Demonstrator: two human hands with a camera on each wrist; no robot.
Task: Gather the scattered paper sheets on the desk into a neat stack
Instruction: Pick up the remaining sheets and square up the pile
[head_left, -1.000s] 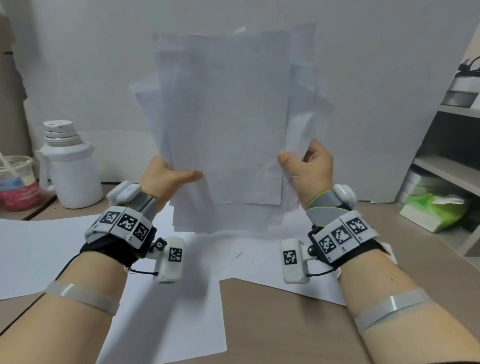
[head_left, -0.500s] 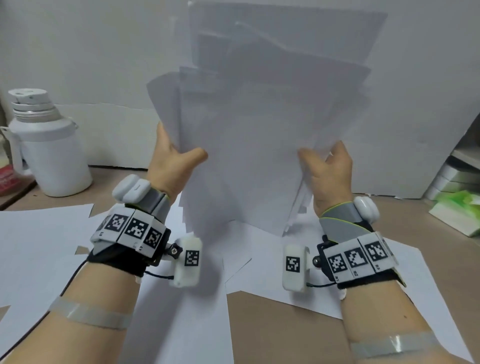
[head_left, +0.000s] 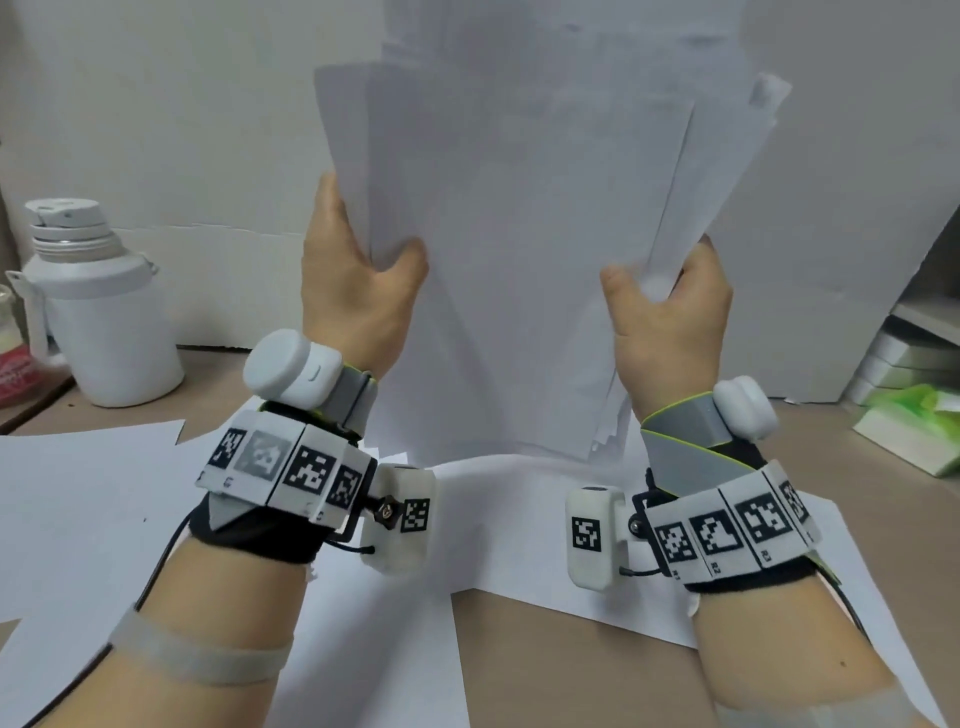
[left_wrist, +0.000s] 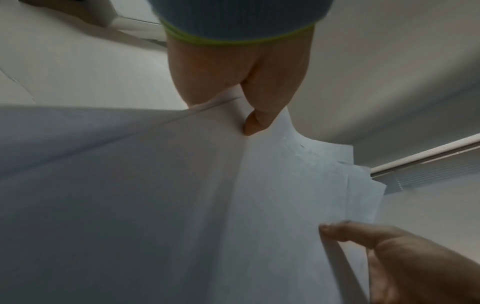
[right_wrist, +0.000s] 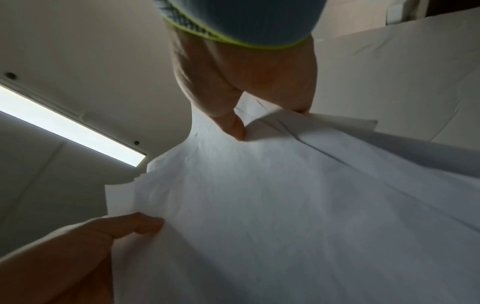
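Observation:
I hold a bundle of white paper sheets (head_left: 519, 249) upright above the desk, its edges fanned and uneven at the top right. My left hand (head_left: 358, 270) pinches the bundle's left edge, thumb on the near face. My right hand (head_left: 670, 301) pinches the right edge the same way. In the left wrist view the left thumb (left_wrist: 255, 121) presses on the paper sheets (left_wrist: 182, 195). The right wrist view has the right thumb (right_wrist: 233, 123) pressed on the paper sheets (right_wrist: 285, 205). More loose sheets (head_left: 78, 519) lie flat on the desk under my forearms.
A white jug (head_left: 88, 306) stands at the back left beside a red-labelled tub (head_left: 13, 364). A green packet (head_left: 914, 421) lies at the right under shelves (head_left: 924, 317). A white board backs the brown desk (head_left: 561, 670).
Both hands have raised the bundle higher and closer to the camera, still upright. The grips on its two side edges are unchanged.

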